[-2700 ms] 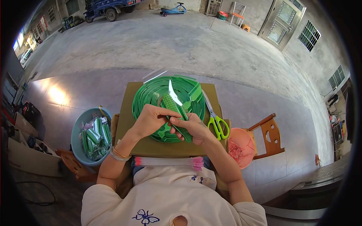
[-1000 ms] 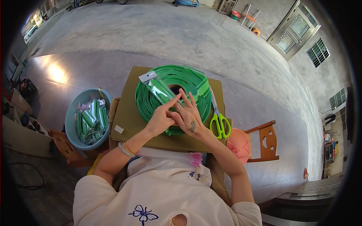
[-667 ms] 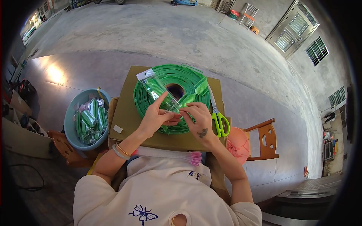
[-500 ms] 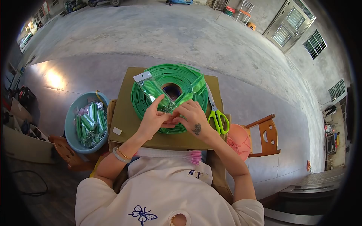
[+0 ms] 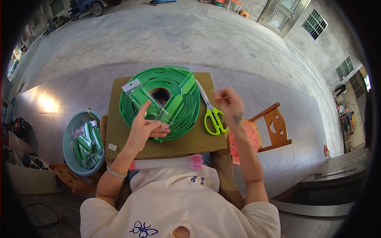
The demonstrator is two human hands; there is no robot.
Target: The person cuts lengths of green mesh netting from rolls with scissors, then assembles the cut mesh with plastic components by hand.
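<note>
My left hand (image 5: 142, 129) holds a clear plastic bag (image 5: 139, 96) with a folded green mesh strip inside and a white hang tab at its top. The bag lies over a big roll of green strip (image 5: 186, 109), partly covering the roll's dark core. A loose end of strip crosses the roll's right side. My right hand (image 5: 230, 105), blurred by motion, is raised near the scissors (image 5: 214, 119) with its fingers curled together; anything between them is too small to make out. The scissors have lime-green handles and lie on the cardboard box (image 5: 119, 137) under the roll.
At left, a blue basin (image 5: 71, 158) holds several bagged green strips. A pink basin (image 5: 244, 139) stands by a wooden chair (image 5: 278, 129) at right. A bundle of clear strips with pink ends (image 5: 170, 162) lies across my lap. Another wooden chair (image 5: 69, 180) is below the blue basin.
My right hand has left the bag and moved right, past the scissors toward the pink basin. My left hand still holds the bag over the roll. The view has shifted slightly.
</note>
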